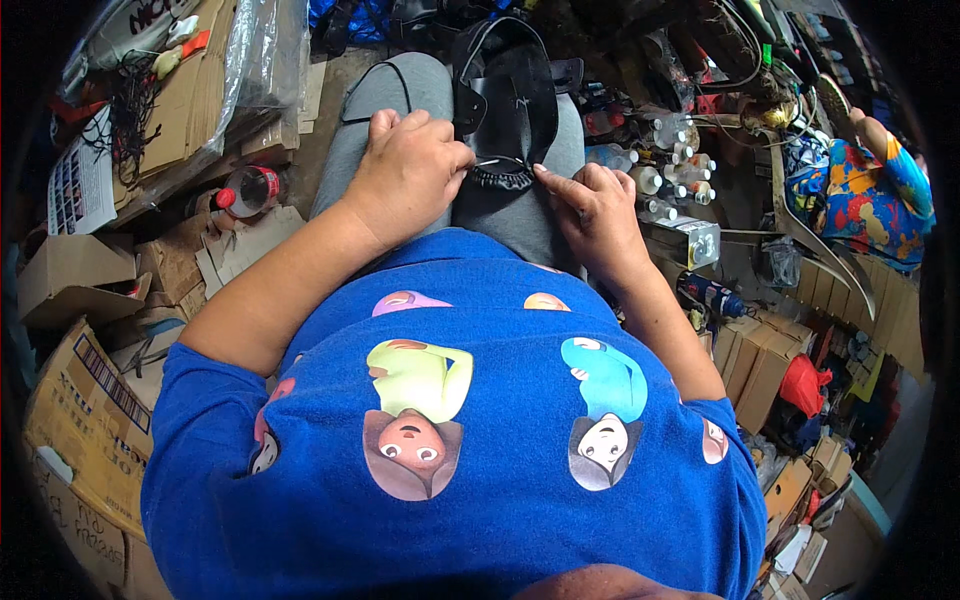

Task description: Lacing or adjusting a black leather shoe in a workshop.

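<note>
A black leather shoe upper (505, 90) lies across my grey-clothed lap, its open end away from me. Its near edge is puckered into tight gathers (502, 179). My left hand (408, 165) is closed in a pinch at the left side of these gathers. A thin pale strand or needle (497, 161) runs from its fingertips over the gathers; which it is, I cannot tell. A black cord (384, 68) loops over my left thigh, beyond that hand. My right hand (600, 215) pinches the upper's right edge with thumb and forefinger, other fingers curled.
Cardboard boxes (85, 420) and a red-capped bottle (250, 190) crowd my left, below plastic-wrapped cardboard sheets (190, 110). Several small bottles (680, 175) and a clear-sided tin (695, 242) stand close to my right. Farther right is a person in a colourful sleeve (870, 195).
</note>
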The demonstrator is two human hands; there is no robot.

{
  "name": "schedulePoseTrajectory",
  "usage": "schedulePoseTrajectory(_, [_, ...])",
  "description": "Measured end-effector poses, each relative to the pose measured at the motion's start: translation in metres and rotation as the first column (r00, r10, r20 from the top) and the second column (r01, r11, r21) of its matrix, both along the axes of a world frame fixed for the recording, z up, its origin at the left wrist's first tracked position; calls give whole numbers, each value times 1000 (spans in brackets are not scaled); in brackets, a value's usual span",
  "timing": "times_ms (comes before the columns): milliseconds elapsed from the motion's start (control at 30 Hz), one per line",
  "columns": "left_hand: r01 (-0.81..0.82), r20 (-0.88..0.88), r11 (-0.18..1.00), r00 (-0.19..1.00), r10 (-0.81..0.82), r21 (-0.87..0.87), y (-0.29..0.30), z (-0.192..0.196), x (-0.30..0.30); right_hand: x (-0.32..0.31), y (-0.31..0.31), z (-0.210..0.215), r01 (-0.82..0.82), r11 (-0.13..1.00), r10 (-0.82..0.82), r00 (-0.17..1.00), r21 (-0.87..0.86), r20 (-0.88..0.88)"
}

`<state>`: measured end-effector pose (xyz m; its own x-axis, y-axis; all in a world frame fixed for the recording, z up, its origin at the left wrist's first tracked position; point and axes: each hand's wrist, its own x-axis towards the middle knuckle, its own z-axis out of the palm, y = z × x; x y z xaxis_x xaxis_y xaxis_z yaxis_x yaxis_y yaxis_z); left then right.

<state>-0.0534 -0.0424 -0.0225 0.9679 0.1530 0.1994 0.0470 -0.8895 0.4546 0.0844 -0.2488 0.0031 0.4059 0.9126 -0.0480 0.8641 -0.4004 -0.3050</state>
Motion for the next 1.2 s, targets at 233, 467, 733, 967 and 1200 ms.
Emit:
schedulePoseTrajectory(233, [92, 151, 971, 987, -59, -220, 5, -14, 22, 37, 2, -11, 85, 996, -63, 898, 31, -435])
schedulePoseTrajectory(467, [106, 120, 973, 989, -83, -206, 5, -22, 24, 54, 16, -7, 37, 999, -33, 840, -4, -542])
schedulePoseTrajectory(733, [105, 31, 977, 994, -100, -186, 8, -22, 23, 62, 17, -9, -15, 1000, 3, 815, -16, -579])
schedulePoseTrajectory(967, [102, 16, 979, 995, -100, -178, 6, -21, 24, 59, 17, -5, 0, 999, -21, 798, -35, -602])
schedulePoseTrajectory(1200, [101, 24, 982, 995, -98, -160, 4, -21, 24, 59, 16, -6, 27, 999, -47, 770, -41, -636])
